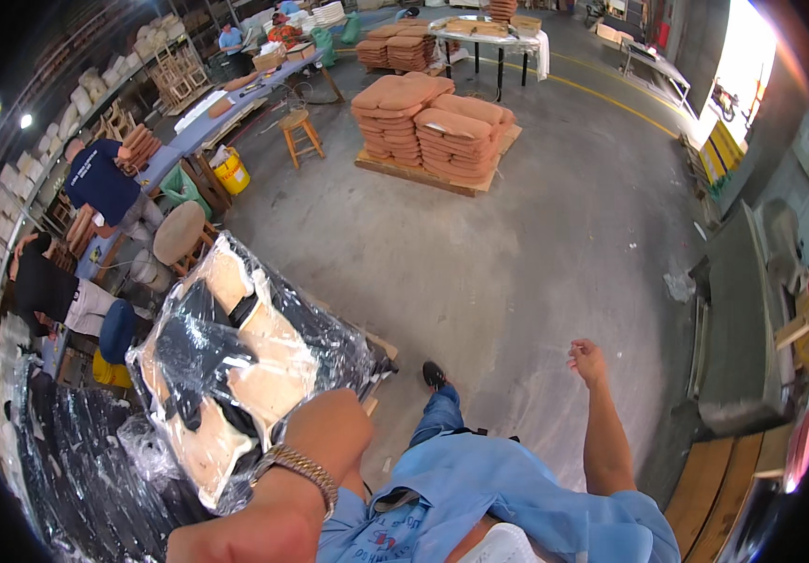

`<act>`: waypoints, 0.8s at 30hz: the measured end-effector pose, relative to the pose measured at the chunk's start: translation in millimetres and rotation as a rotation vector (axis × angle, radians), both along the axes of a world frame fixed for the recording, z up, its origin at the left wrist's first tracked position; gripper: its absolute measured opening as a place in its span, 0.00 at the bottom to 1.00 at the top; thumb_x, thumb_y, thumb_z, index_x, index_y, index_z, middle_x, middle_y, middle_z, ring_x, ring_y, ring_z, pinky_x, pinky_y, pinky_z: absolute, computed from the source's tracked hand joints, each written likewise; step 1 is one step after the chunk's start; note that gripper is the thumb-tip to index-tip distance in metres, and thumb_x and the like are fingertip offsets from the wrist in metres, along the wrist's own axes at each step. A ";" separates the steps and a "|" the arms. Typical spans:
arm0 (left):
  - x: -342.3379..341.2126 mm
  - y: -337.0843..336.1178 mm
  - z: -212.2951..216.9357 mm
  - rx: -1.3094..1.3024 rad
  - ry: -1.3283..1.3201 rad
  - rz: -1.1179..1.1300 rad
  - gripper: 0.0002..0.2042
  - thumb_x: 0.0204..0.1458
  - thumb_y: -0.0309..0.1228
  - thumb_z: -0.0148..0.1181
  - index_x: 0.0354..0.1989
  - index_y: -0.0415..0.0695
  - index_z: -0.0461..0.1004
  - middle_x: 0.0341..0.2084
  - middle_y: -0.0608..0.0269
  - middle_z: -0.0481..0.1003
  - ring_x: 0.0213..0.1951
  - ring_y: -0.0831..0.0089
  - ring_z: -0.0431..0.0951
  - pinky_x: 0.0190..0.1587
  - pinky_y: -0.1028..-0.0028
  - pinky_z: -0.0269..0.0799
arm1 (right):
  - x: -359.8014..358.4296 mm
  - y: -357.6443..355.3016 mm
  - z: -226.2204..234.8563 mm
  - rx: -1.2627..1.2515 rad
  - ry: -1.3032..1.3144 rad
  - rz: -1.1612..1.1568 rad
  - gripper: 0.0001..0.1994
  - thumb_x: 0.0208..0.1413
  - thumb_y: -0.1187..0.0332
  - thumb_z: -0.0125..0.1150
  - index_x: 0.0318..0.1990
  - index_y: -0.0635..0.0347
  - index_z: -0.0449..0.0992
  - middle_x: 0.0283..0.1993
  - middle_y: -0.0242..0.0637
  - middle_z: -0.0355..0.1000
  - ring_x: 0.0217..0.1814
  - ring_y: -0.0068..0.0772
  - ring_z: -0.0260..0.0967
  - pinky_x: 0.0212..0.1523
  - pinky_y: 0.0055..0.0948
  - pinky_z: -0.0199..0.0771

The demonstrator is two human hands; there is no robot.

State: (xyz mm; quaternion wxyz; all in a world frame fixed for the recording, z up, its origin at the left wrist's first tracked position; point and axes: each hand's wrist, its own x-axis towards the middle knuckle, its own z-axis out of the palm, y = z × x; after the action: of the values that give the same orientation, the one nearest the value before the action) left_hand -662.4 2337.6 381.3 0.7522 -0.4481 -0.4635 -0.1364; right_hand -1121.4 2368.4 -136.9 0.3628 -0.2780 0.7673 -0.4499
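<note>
My right hand (588,362) hangs out to my right above the floor, its fingers loosely curled and a little apart, with nothing in it. My left arm is bent sharply, with a metal-band watch on the wrist. Only the back of my left hand (240,535) shows, large at the lower edge, and its fingers are out of sight. Beside my bent elbow stands a stack wrapped in clear film (278,342), with beige, curved pieces and black parts showing through. Lower left is a pile of shiny black, film-wrapped things (95,469).
Brick-coloured cushions (465,141) are stacked on a wooden pallet ahead. To the left, two people work along a long bench (193,131), near a wooden stool (301,136) and a yellow bucket (232,172). A grey machine-like block (742,319) stands on the right.
</note>
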 end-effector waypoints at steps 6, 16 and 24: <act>-14.7 -173.1 10.2 0.104 -0.214 0.063 0.12 0.53 0.20 0.66 0.47 0.38 0.83 0.46 0.61 0.85 0.45 0.74 0.86 0.53 0.74 0.85 | 17.0 -101.0 -73.7 0.279 -0.154 0.024 0.12 0.65 0.69 0.57 0.52 0.62 0.78 0.37 0.41 0.80 0.27 0.31 0.79 0.23 0.29 0.80; -61.1 -459.4 -10.5 0.144 -0.285 -0.254 0.15 0.51 0.18 0.65 0.47 0.44 0.84 0.44 0.64 0.86 0.44 0.77 0.86 0.49 0.73 0.86 | 85.2 -143.9 -167.4 0.405 0.389 0.752 0.15 0.61 0.61 0.57 0.27 0.57 0.83 0.31 0.38 0.82 0.25 0.35 0.80 0.27 0.41 0.79; -50.7 -662.9 2.2 0.169 -0.420 -0.192 0.14 0.50 0.17 0.64 0.43 0.47 0.84 0.40 0.71 0.86 0.40 0.81 0.86 0.47 0.75 0.85 | 46.0 -499.9 -146.2 0.738 0.162 0.573 0.14 0.57 0.64 0.56 0.23 0.54 0.83 0.26 0.43 0.81 0.29 0.42 0.81 0.35 0.44 0.81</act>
State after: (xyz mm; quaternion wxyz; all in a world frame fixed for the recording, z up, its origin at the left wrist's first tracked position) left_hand -713.1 1674.7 383.6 0.6577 -0.3875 -0.5519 -0.3356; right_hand -1075.5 1868.5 -283.1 0.4857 -0.3651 0.7942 -0.0057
